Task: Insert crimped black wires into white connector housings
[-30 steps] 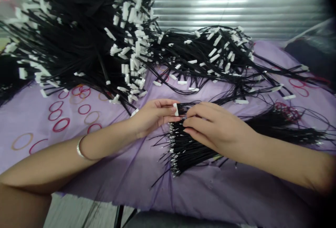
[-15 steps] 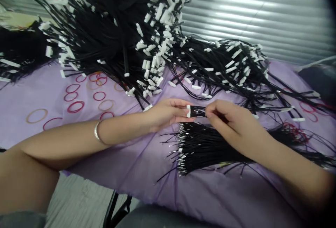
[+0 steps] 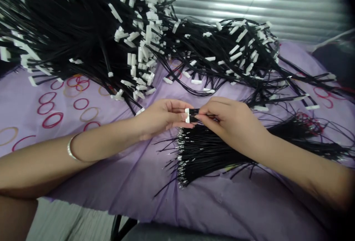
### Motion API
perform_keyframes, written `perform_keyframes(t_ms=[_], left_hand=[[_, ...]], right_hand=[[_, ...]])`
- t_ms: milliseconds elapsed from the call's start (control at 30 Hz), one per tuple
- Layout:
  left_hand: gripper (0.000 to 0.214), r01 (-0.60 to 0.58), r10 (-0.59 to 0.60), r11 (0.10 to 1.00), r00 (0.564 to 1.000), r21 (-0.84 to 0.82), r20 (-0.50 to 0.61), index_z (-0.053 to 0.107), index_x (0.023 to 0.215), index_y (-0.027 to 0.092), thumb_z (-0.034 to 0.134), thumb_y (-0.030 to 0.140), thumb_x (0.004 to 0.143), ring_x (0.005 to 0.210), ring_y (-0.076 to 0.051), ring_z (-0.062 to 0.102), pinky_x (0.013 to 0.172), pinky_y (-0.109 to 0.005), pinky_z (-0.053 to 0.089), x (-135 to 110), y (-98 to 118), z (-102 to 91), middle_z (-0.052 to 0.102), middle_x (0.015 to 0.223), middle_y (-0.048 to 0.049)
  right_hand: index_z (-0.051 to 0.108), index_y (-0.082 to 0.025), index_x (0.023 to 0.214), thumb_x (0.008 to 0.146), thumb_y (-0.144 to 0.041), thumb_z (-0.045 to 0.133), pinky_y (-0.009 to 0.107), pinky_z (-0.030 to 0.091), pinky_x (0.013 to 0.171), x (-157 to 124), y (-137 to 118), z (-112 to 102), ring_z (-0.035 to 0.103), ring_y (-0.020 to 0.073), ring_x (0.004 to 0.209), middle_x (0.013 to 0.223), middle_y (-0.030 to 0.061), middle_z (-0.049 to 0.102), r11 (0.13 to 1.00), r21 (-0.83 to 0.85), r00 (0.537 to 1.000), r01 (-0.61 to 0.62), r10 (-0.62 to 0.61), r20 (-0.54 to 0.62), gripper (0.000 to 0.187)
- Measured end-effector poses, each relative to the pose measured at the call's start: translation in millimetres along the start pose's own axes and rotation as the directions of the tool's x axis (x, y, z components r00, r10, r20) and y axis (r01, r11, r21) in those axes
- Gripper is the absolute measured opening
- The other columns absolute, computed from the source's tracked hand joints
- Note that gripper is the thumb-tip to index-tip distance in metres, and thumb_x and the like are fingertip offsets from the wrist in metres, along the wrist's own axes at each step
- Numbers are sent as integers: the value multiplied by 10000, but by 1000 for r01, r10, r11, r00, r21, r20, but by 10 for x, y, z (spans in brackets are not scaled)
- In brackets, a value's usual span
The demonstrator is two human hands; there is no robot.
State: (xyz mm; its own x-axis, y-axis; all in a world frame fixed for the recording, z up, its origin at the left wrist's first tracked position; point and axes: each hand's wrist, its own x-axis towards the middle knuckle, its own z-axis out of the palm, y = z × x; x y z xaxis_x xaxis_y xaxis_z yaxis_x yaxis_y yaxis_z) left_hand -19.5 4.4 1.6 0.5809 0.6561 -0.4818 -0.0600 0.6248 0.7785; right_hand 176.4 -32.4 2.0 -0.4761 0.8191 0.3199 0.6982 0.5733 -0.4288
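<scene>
At the left of the frame, red and orange rings [image 3: 52,120] lie scattered on the purple cloth [image 3: 144,193] over my table, some overlapping. Above them, filling the upper left, is a big heap of black cables [image 3: 83,30] with white ends. My left forearm crosses below the rings, a pale bracelet [image 3: 70,148] near the wrist. At the centre, my left hand [image 3: 165,117] is closed on a small white connector [image 3: 187,115], thumb in front, fingers behind. Black wires [image 3: 195,112] run out of its right side to my right hand [image 3: 230,119], whose thumb and fingertips pinch in among them just beside the connector; I can't tell how many I have. Below my hands, a thick bundle of black wires with silvery tips [image 3: 181,156] at its left end stretches rightward under my right forearm. A lower pile of white-ended cables [image 3: 216,58] spreads across the upper middle, and red bands [image 3: 307,122] sit on the wires at the right.
</scene>
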Motion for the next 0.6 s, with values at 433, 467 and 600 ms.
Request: perform_keyframes(t_ms=[433, 467, 600], left_hand=[[158, -80, 78, 996, 996, -40, -52, 657, 933, 69, 587, -1, 811, 788, -124, 680, 823, -256, 548, -10, 5, 13, 694, 860, -60], [157, -92, 86, 993, 994, -77, -72, 658, 933, 76, 584, 3, 815, 802, -125, 681, 842, -259, 541, -6, 13, 5, 694, 873, -61], [163, -73, 57, 986, 993, -149, -103, 653, 944, 87, 572, 8, 826, 897, -164, 683, 925, -303, 506, 18, 28, -28, 698, 924, -92]], right_hand=[[581, -122, 910, 914, -228, 476, 340, 439, 717, -79, -116, -163, 527, 220, 866, 954, 123, 558, 975, -215, 998, 61, -66, -18, 149], [583, -130, 900, 913, -225, 475, 351, 437, 716, -106, -138, -228, 522, 228, 868, 958, 128, 552, 969, -242, 998, 54, -57, -4, 144], [600, -161, 792, 893, -180, 491, 328, 417, 617, -190, -120, -280, 493, 173, 670, 792, 86, 532, 966, -258, 988, 29, 11, 154, 150]])
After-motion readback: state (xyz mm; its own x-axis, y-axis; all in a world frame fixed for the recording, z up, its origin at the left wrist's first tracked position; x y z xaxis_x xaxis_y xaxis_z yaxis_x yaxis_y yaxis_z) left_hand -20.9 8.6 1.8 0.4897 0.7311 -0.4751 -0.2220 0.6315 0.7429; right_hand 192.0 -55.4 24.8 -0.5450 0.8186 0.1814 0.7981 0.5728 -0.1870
